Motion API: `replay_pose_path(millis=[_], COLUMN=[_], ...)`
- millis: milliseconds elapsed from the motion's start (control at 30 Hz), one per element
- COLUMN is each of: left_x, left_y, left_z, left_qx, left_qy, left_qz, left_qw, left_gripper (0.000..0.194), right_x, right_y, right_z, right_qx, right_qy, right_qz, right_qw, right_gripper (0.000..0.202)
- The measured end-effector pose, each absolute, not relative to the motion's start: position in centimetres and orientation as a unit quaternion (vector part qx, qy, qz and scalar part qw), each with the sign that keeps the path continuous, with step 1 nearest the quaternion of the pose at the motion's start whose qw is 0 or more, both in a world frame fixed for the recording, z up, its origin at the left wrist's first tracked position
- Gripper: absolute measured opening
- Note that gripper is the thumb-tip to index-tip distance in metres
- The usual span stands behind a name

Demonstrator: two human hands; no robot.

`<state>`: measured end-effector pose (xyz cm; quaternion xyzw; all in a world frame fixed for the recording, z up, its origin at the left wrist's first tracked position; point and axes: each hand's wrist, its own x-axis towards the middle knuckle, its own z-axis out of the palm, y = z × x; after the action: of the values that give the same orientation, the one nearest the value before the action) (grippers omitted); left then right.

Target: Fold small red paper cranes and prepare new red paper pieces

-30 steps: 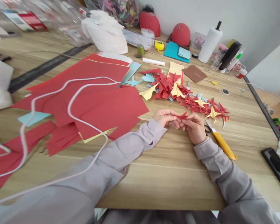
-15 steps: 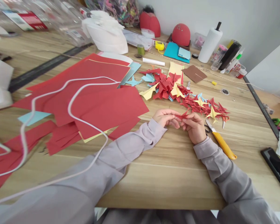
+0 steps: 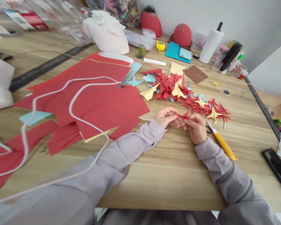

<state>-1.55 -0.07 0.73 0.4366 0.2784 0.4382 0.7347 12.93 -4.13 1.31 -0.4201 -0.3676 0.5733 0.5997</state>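
Between my two hands is a small folded red paper piece (image 3: 183,116), held just above the wooden table. My left hand (image 3: 166,117) pinches its left end between thumb and fingers. On the other side, my right hand (image 3: 195,127) grips its right end with thumb and forefinger. The fingers hide part of the piece, so its full shape is unclear. Right behind my hands lies a heap of folded red paper stars (image 3: 167,86), mixed with yellow and blue ones. A yellow paper star (image 3: 214,113) rests at the heap's right end.
Large red paper sheets (image 3: 107,109) cover the left side, crossed by a white cable (image 3: 71,106). A yellow-handled cutter (image 3: 224,146) lies right of my right hand, a black phone (image 3: 277,170) farther right. Brown paper (image 3: 195,74) and a white bottle (image 3: 210,45) stand behind.
My left fingers have shifted slightly on the red paper piece, and more of it shows between my hands. Everything else looks unchanged apart from a slight camera movement.
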Motion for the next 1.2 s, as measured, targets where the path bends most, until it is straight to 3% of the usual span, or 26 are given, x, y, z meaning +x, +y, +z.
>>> replay_pose_path(millis=[700,1200], left_x=[-1.80,-1.57], left_y=[0.09,-0.43], left_z=[0.87,1.16], left_qx=[0.429,0.500], left_qy=[0.273,0.276], left_qz=[0.444,0.450], left_qw=[0.738,0.686], left_gripper=[0.020,0.029], right_x=[13.08,13.08], right_y=[-4.04,-4.11], right_z=[1.22,1.32], right_qx=[-0.409,-0.402], right_qy=[-0.373,-0.379], right_qz=[0.582,0.592], right_qw=[0.595,0.587], right_gripper=[0.015,0.016])
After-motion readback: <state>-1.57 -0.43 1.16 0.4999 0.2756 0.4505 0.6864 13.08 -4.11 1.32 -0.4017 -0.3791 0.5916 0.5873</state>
